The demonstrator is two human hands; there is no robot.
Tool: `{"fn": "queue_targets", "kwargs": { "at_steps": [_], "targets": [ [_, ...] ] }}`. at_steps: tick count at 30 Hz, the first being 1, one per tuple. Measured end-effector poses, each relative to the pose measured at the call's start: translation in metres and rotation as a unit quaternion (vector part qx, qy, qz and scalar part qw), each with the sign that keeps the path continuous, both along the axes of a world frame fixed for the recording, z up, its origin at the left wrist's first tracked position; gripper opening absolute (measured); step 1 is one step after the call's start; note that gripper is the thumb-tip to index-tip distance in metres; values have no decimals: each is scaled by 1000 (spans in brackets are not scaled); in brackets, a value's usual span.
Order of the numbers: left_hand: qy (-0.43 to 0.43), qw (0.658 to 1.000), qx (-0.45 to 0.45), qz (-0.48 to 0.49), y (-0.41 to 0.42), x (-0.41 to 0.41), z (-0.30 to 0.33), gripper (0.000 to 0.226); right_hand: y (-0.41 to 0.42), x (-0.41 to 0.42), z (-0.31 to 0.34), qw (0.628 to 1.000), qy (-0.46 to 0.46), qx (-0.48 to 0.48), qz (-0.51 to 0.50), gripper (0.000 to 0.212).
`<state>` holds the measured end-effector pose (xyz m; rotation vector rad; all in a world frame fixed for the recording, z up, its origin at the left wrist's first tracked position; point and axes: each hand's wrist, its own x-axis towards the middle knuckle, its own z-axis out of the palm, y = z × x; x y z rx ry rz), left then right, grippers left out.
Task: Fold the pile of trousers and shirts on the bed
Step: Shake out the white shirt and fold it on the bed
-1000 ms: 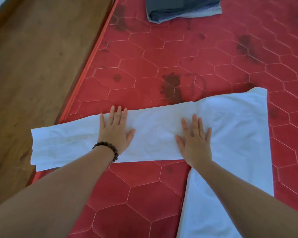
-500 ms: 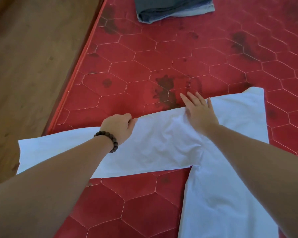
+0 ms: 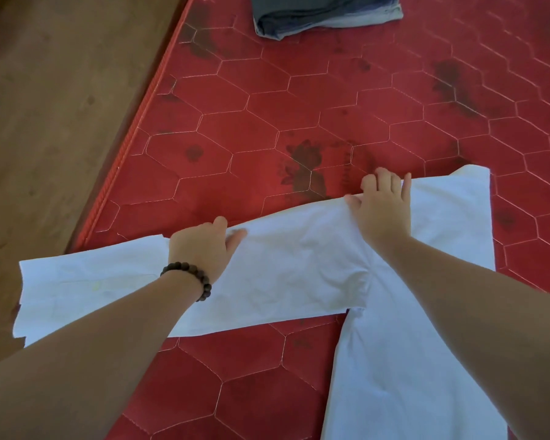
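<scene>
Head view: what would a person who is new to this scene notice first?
First, the white trousers spread across the red quilted mattress, one leg reaching left past its edge. Both hands grip the far edge of that leg: the left hand, with a dark bead bracelet at its wrist, and the right hand nearer the waist. Folded dark garments lie at the far end.

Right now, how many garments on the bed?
2, perhaps more. White garment near edge, gripped by left hand and right hand. Folded dark pile at far edge, cropped; may hold several.
</scene>
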<state>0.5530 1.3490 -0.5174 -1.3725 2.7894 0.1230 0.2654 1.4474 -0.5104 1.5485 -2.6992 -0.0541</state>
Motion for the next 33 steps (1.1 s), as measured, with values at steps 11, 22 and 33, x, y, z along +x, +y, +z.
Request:
{"fn": "queue_targets", "kwargs": {
  "at_steps": [11, 22, 33],
  "targets": [
    [-38, 998, 27, 35, -1, 33, -2, 62, 54, 42, -28, 977, -192, -77, -61, 67],
    [-72, 996, -8, -45, -17, 110, 3, 76, 42, 60, -21, 988, -50, 128, -73, 66],
    [-71, 993, 38, 81, -25, 192, 5, 75, 5, 291, -27, 966, -127, 52, 218, 61]
  ]
}}
